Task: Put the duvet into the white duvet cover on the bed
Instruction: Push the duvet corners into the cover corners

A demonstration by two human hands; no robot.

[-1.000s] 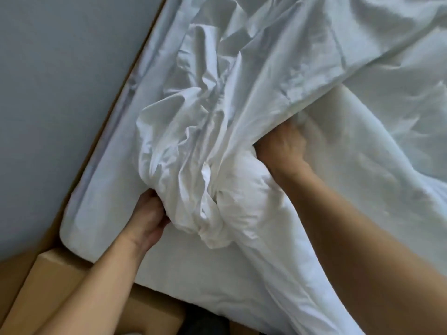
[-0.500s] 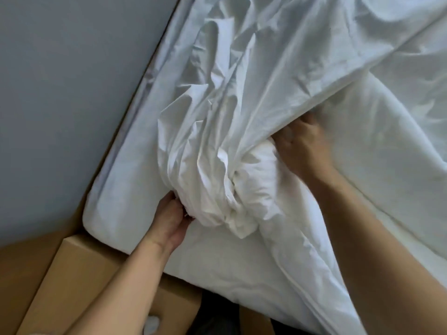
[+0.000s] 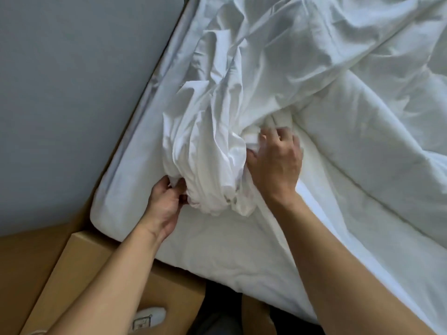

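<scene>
Out from under the fold has come the right hand (image 3: 275, 163): half a second ago its fingers were tucked beneath the duvet cover (image 3: 210, 146), and now the whole back of it shows, just right of the bunched cloth at the middle of the frame. The left hand (image 3: 165, 205) has slid a little along the lower end of that bunch, and its thumb is now plain to see.

I count two hands, one cover, one duvet (image 3: 367, 146) and one bed (image 3: 217, 252).

The left hand grips the bottom of the gathered cover, fingers curled underneath and thumb closed over the folds, so the grip is tight with cloth filling it. The right hand's fingers (image 3: 269, 135) are bent and dug into the puffy corner of the duvet where it meets the cover's mouth. It seems to pinch that corner, though the folds hide how much it has hold of.

The duvet lies across the right of the frame on the bed, its upper part under the cover, its lower part bare.

Upper left is a grey wall (image 3: 72, 93), and lower left a light-brown bed frame (image 3: 96, 259).
</scene>
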